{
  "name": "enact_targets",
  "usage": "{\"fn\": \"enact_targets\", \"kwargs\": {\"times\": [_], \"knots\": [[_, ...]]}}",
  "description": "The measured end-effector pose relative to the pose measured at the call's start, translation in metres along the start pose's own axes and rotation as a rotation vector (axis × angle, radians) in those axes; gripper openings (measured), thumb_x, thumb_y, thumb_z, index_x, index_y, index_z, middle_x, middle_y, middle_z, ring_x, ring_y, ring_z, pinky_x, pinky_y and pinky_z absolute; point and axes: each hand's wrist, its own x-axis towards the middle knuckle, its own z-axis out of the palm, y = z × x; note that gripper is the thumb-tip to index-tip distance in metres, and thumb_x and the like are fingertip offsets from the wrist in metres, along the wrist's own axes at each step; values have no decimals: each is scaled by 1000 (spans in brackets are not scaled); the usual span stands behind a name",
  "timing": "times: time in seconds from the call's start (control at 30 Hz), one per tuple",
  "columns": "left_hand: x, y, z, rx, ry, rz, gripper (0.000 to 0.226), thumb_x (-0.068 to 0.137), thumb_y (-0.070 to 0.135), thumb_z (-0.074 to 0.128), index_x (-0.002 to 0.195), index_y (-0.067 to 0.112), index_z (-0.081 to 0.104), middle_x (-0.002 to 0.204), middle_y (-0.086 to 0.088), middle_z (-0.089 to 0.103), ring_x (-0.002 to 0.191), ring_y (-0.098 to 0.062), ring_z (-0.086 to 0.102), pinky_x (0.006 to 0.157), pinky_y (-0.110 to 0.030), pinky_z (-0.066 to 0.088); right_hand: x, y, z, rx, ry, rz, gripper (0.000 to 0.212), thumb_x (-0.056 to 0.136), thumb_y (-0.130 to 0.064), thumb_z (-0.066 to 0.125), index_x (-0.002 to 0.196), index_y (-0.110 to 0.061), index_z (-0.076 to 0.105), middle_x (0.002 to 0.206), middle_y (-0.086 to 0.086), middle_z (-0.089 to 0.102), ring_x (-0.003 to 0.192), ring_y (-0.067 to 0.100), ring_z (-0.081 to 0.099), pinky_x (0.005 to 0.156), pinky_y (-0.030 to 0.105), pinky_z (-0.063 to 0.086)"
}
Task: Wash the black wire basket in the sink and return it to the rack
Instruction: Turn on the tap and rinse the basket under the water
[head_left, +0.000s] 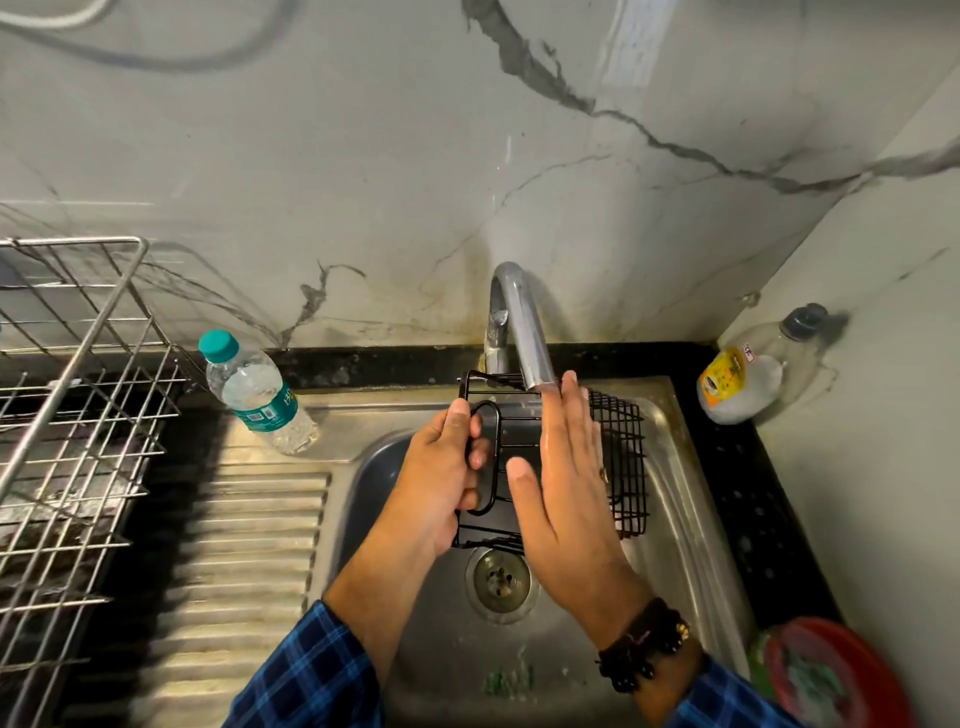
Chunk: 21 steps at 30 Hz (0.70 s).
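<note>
The black wire basket (626, 457) hangs over the steel sink (691, 540), just under the faucet spout (524, 332). My left hand (441, 483) grips its looped handle on the left side, thumb on top. With its fingers straight, my right hand (566, 478) lies flat against the basket's top, fingertips near the spout's mouth. The basket's mesh end sticks out to the right of that hand. A metal dish rack (78, 415) stands on the counter at far left.
A water bottle with a teal cap (254, 395) stands at the sink's back left corner. The ribbed drainboard (234, 571) lies between rack and basin. A clear jar (748, 374) sits in the right corner, and a red bowl (831, 670) at lower right. The drain (501, 577) is below the basket.
</note>
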Motion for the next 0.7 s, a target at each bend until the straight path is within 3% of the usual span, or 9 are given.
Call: {"fn": "enact_targets", "kwargs": {"times": [0.1,0.17,0.23,0.3,0.37,0.47,0.57,0.63,0.7], "knots": [[1,-2,-4,-48,-38,-27,40,108,46,36,79,23,51,55,6,40,43,-8,25,37,-20,19,-3,13,-6,38,-28,-68,69,99,-37,30,161,-21,5,170,-4,-5,156,15,-6,125,48,0],[0,-4,-7,-94,-70,-43,39,108,45,36,80,23,49,54,5,37,44,-9,22,40,-21,15,11,29,-10,81,-2,17,62,100,-39,27,160,-30,16,169,-10,10,155,8,3,125,49,4],[0,-9,-10,-61,-125,-20,39,108,46,34,81,22,48,55,5,35,45,-8,22,41,-21,16,36,42,-17,119,58,152,51,104,-45,24,150,-33,40,157,-8,40,147,8,30,122,49,24],[-3,-14,-12,-24,-194,10,39,108,46,33,80,22,48,57,5,34,47,-8,22,42,-21,17,57,47,-24,159,26,276,49,107,-48,25,128,-26,64,127,-6,63,120,7,55,104,36,46],[-5,-22,-17,-44,-222,13,44,106,49,33,74,24,49,56,5,32,48,-9,19,44,-22,15,60,44,-30,136,-44,296,50,105,-49,30,109,-24,73,108,-7,69,102,7,61,90,27,49],[-4,-35,-29,-51,-179,42,56,94,67,36,60,24,48,52,5,29,47,-10,16,48,-29,11,42,34,-31,22,-32,171,38,103,-45,39,101,-26,72,95,-12,68,94,5,61,90,13,39],[-4,-42,-41,72,-77,159,59,92,69,37,57,21,44,53,0,34,47,-13,27,49,-28,19,25,30,-17,-238,-76,155,40,96,-58,30,82,-34,57,82,-18,57,85,6,54,101,34,29],[1,-38,-45,151,-26,155,61,98,62,33,61,18,53,57,-5,50,51,-14,44,50,-22,36,15,27,-3,-318,-83,195,43,94,-62,25,81,-32,53,81,-16,55,85,9,52,105,46,28],[14,-27,-48,242,-50,79,66,107,51,28,75,12,71,73,-10,71,65,-18,63,68,-25,52,10,25,7,-348,-73,203,48,94,-62,21,85,-31,57,84,-15,57,88,11,55,115,53,22]]}}
